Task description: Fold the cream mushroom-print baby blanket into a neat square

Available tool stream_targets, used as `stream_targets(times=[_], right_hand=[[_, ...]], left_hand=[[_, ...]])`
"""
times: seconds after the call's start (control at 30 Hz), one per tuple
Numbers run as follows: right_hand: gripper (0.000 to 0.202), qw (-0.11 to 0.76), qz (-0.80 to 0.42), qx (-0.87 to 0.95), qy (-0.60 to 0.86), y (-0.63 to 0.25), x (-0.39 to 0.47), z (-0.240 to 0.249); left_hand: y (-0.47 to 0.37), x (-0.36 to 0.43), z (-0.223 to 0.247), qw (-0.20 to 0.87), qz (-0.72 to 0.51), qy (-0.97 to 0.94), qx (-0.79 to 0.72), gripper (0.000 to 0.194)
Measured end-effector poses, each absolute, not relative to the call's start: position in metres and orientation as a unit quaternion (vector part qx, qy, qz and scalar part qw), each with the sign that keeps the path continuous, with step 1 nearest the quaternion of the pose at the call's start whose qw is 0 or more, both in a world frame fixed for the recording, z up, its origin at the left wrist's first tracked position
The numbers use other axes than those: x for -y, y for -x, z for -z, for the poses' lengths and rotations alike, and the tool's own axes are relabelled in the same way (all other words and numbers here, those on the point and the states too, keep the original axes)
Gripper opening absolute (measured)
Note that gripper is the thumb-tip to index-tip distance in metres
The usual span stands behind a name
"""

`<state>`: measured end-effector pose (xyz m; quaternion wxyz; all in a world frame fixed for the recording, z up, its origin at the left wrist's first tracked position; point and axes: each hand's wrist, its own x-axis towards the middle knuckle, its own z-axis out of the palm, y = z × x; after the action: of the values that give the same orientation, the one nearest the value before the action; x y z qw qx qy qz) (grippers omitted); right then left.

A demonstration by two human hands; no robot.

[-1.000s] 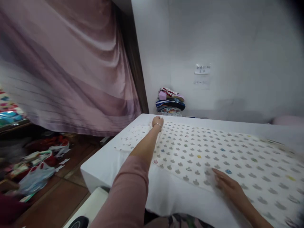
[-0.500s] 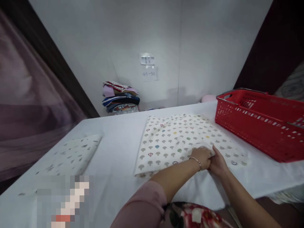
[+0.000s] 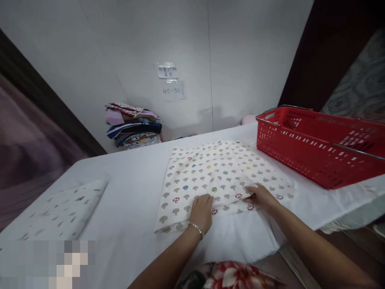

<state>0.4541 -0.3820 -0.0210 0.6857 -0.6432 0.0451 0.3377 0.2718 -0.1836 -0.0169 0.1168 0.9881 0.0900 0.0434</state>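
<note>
A white cloth printed with grey and a few coloured mushrooms lies folded on the white-covered table. My left hand, with a bracelet at the wrist, rests palm down on its near part, fingers stretched forward. To the right, my right hand pinches the near edge of the same cloth between thumb and fingers. The hands are apart, and the layer between them looks slightly wrinkled. At the left of the table lies a second folded white cloth with small dark leaf-like marks.
A red plastic basket with metal handles stands at the right of the table. Behind the table, folded clothes are stacked against the wall, below paper signs. A purplish curtain hangs at the left. A blurred patch covers the lower left.
My hands were together at the cloth's near right edge and have now separated. The left moved left onto the cloth; the right stays at the edge. The view has shifted right.
</note>
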Motion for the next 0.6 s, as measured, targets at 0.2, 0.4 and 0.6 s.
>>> stream_targets(times=[0.2,0.4,0.6], right_hand=[[0.008,0.696,-0.377,-0.079,0.607,-0.466,0.371,0.010],[0.012,0.758,-0.304,-0.049,0.576,-0.510,0.392,-0.049],[0.008,0.716,-0.198,-0.044,0.668,-0.542,0.470,-0.059]], left_hand=[[-0.232,0.145,0.024,0.047,-0.018,-0.978,-0.202,0.055],[-0.212,0.115,0.010,-0.002,-0.038,-0.974,-0.225,0.049],[-0.209,0.123,0.009,-0.002,-0.056,-0.980,-0.189,0.044]])
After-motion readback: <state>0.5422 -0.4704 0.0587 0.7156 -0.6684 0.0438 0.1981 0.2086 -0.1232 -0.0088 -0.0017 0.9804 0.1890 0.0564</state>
